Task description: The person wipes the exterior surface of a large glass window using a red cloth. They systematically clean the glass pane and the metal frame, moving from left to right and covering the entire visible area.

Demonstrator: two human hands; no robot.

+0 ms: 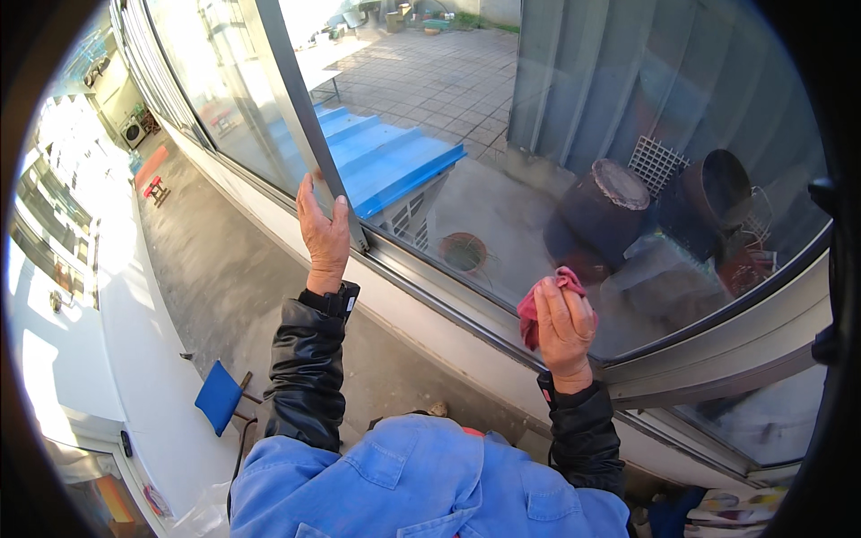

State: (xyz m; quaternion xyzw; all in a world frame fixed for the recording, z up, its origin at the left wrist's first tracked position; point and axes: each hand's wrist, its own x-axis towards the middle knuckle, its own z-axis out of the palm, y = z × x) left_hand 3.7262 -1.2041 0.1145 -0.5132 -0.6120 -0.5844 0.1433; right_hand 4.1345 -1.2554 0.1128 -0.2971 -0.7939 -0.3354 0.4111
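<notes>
My right hand [565,329] is closed around a crumpled red cloth [529,315] at the lower part of a large sliding window's glass pane [484,222]. Part of the cloth sticks out above and to the left of the fingers. My left hand [324,232] is raised with thumb and fingers apart at the grey metal upright of the window frame [296,101]. It holds nothing; whether the fingertips touch the frame I cannot tell. Below the pane runs the metal window track [430,289].
Behind the glass are a blue corrugated roof [390,155], a potted plant [463,253] and dark drums [599,215]. Indoors, a blue folding stool [219,398] stands at lower left and a small red stool [155,188] farther off. Items lie at lower right.
</notes>
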